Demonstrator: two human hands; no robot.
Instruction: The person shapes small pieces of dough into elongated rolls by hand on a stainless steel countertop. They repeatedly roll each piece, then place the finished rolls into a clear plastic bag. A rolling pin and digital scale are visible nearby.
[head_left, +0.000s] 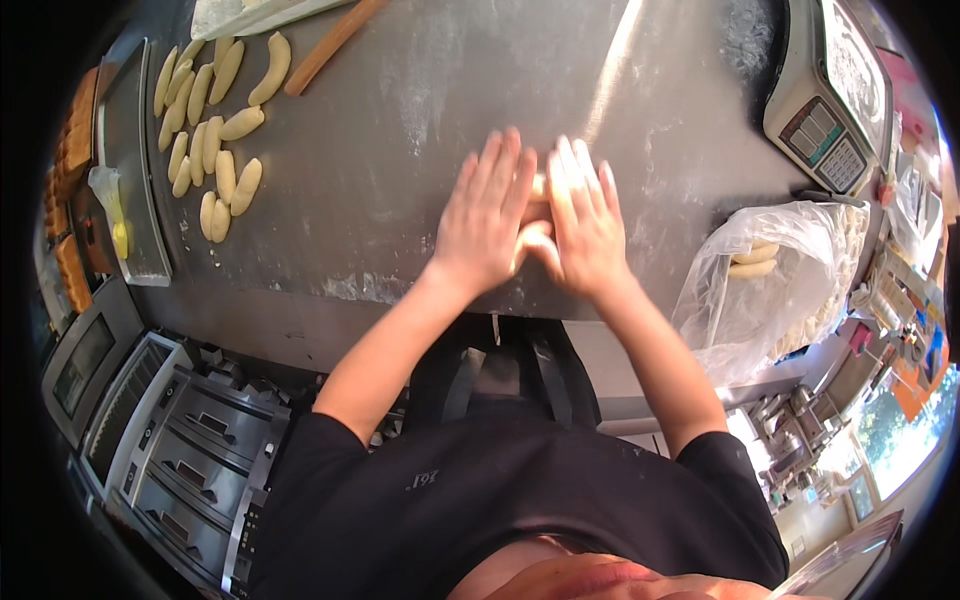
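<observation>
A small piece of pale dough (538, 189) lies on the steel worktop (360, 187), partly showing between my two hands. My left hand (486, 214) is laid flat with its palm down, covering the dough's left part. Beside it, my right hand (586, 214) rests palm down over the right part, fingers stretched away from me. The thumbs come close together below the dough. Neither hand is curled around it, and how much dough lies under the palms is hidden.
Several rolled dough pieces (214, 139) lie at the left, by a wooden rolling pin (330, 49). A metal tray (156, 225) edges that side. At the right are a digital scale (825, 135) and a clear plastic bag (720, 307) with dough pieces (754, 268) inside.
</observation>
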